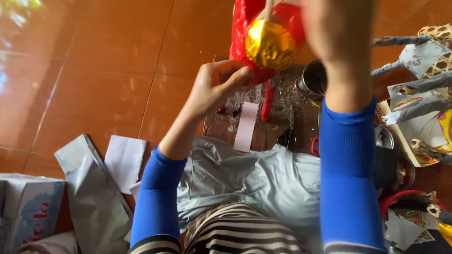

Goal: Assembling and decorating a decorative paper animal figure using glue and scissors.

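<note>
My left hand (214, 87) sits in the middle of the frame, fingers curled in and thumb pressed against them, pinching the lower edge of the red wrap (245, 28). That wrap is shiny crinkled plastic, bunched around a gold ball (270, 44) of creased foil that catches the light. Both hang at the top centre, above the board. A pale stick (269, 8) rises from the top of the ball and leaves the frame at the upper edge, so the long axis of the piece runs up and down in the picture, ball end lowest, the stick leaning slightly.

My left wrist bends back, and the forearm runs down and left into a blue sleeve (157, 202) at the lower middle. My right hand (336, 26) is up at the top edge, close to the lens and blurred; it lies just right of the wrap, and I cannot tell whether it grips anything. Its forearm drops straight down into the other blue sleeve.

Below the ball lies a dark wooden board (278, 122), scattered with scraps. On it are a pale paper strip (246, 127), a red-handled tool (267, 101) and a metal cup (314, 77). Nearer me, grey paper (249, 178) spreads across my lap over striped cloth (240, 233). At lower left, on the orange tile floor (94, 61), are more grey and white sheets (101, 183) and a box (28, 211). Papier-mâché figures (423, 70) crowd the right edge.
</note>
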